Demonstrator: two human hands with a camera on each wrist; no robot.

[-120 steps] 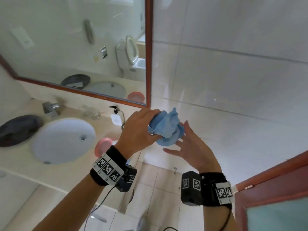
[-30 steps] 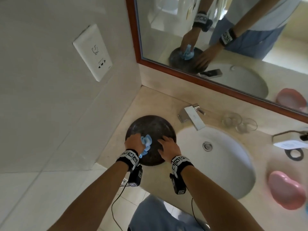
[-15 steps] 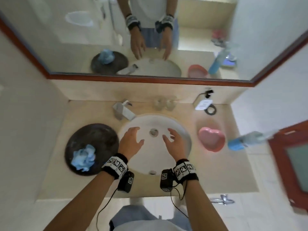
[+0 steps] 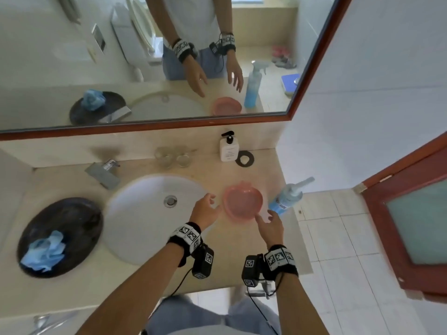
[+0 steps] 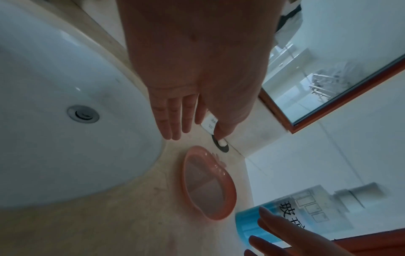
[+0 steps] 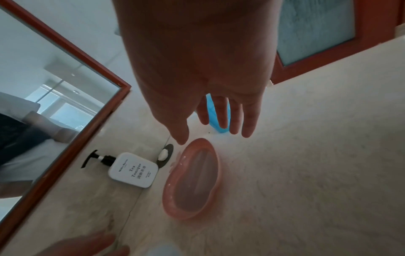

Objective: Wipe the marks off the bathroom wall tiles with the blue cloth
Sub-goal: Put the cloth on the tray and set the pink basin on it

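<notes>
The blue cloth (image 4: 44,251) lies crumpled on a dark round tray (image 4: 72,221) at the left end of the counter, far from both hands. My left hand (image 4: 205,209) hovers with straight fingers over the counter between the sink and the pink bowl (image 4: 243,201); it holds nothing. My right hand (image 4: 268,223) is spread, empty, just in front of the bowl and beside the blue spray bottle (image 4: 286,198). The wrist views show both palms open: left hand (image 5: 188,124), right hand (image 6: 217,124). White wall tiles (image 4: 362,93) rise at the right.
A white sink (image 4: 145,213) with a tap (image 4: 102,172) fills the middle of the counter. Behind stand two glasses (image 4: 173,157), a white soap dispenser (image 4: 229,148) and a black ring (image 4: 244,158). A framed mirror (image 4: 145,56) hangs above; a red-framed door (image 4: 411,213) is at right.
The cloth was put down on the dark tray and released. Both empty hands moved right, from over the sink to the pink bowl and spray bottle.
</notes>
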